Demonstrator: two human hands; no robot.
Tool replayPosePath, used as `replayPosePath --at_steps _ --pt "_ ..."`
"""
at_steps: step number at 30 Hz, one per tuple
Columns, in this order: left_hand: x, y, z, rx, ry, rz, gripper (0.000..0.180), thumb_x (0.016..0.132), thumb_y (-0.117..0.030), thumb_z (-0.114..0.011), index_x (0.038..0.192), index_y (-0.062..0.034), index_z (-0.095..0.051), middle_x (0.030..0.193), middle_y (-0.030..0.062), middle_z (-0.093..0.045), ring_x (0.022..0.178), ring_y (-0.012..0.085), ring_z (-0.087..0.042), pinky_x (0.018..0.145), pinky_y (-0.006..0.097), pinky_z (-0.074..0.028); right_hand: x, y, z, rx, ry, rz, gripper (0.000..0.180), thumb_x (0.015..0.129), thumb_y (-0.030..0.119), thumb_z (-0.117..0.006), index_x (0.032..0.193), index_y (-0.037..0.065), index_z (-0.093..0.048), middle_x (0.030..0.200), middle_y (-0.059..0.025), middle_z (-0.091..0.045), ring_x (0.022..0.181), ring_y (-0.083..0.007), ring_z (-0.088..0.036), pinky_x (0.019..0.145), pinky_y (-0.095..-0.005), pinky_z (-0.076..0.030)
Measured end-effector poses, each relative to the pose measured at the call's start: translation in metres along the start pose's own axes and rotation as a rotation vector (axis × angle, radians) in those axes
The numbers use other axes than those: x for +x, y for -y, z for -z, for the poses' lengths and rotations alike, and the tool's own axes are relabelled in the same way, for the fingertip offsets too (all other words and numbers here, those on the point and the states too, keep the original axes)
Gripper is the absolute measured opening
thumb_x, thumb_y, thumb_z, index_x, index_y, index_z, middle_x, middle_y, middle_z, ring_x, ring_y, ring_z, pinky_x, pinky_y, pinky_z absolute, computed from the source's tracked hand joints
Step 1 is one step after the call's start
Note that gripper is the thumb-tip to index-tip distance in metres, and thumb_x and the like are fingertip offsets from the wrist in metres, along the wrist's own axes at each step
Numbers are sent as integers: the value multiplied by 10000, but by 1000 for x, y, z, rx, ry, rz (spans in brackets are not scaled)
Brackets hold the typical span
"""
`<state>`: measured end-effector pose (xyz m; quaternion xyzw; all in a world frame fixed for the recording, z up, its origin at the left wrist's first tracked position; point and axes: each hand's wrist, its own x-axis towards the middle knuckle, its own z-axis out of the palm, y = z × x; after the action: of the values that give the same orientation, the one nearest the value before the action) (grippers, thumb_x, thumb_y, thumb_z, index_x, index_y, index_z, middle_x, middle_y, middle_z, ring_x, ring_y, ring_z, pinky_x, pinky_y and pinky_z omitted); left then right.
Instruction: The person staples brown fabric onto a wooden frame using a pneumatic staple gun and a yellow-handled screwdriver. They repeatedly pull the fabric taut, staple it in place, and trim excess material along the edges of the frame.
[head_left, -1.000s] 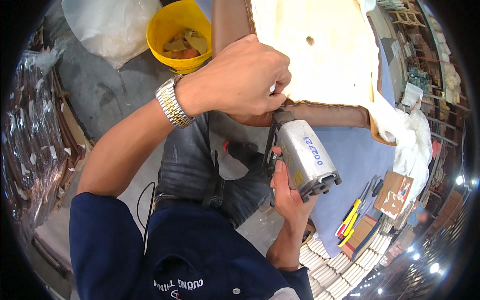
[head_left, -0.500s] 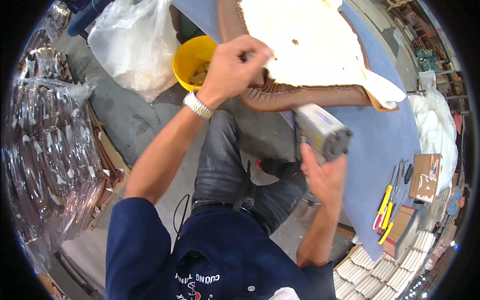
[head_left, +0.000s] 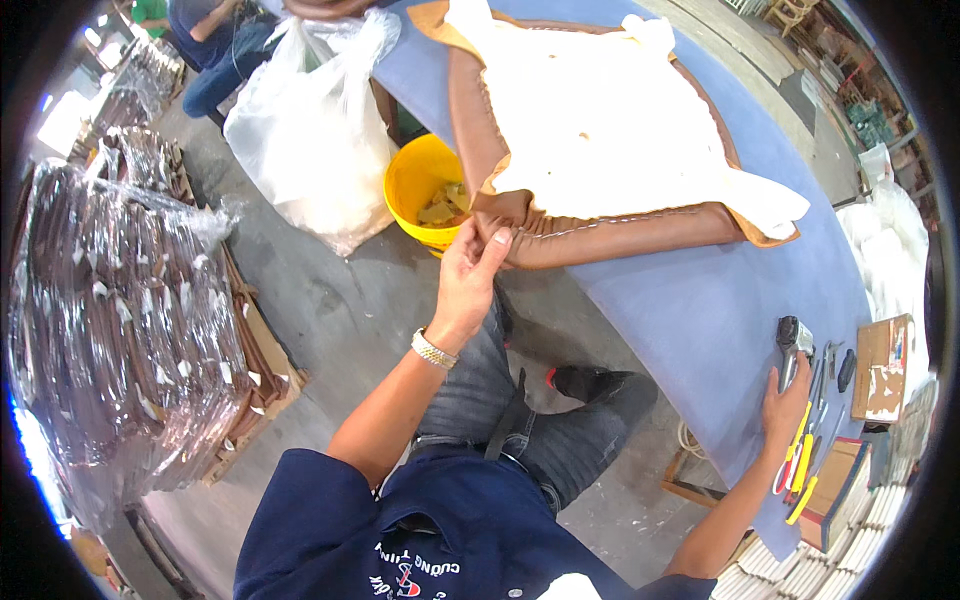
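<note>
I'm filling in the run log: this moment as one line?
left hand: at near-left corner of brown cover | right hand: on grey tool over blue table | yellow-handled tools: beside right hand

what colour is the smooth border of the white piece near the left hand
The smooth border is brown, best seen in the head view.

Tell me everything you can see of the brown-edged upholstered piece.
The upholstered piece lies on a blue table, its near-left corner past the edge. A brown, leather-like border, puckered at that corner, frames a glaring white face; a pale, stitch-like line follows the near side. Loose flaps stick out at corners. The left hand touches the puckered corner.
</note>
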<state>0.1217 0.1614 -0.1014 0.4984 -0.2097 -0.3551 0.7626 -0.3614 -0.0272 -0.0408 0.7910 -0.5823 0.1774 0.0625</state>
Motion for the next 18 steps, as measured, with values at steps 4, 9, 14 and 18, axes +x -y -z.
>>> replayPosePath --at_steps 4,9,14,18 --pt "26 -22 9 -102 -12 69 449 1049 -240 -651 1434 -51 -521 1317 39 -634 1195 125 -592 995 317 -498 -16 9 -26 -61 -147 -50 507 996 120 -616 1484 53 -494 1466 -194 -567 1344 -406 -546 1092 -459 -462" --pt "58 -21 -12 302 -150 -30 389 1008 -27 -459 1381 -47 -566 1278 89 -653 1181 177 -608 1009 327 -501 -9 30 -17 -80 -78 -321 446 1015 135 -565 1457 80 -538 1443 -160 -609 1250 -386 -625 1005 -477 -519" --pt "-30 34 -27 255 -121 22 480 1001 36 -401 1477 -12 -429 1383 171 -591 1230 282 -629 1051 417 -536 9 29 -27 -121 -251 -146 330 1023 149 -468 1284 45 -640 1314 -178 -677 1135 -386 -681 958 -495 -556" --pt "-99 31 -99 289 269 245 334 1115 -269 -509 1285 17 -539 1152 152 -707 998 226 -712 867 325 -590 14 19 -39 -24 -293 -113 303 948 119 -578 1236 43 -634 1248 -164 -690 1036 -381 -690 900 -500 -573"
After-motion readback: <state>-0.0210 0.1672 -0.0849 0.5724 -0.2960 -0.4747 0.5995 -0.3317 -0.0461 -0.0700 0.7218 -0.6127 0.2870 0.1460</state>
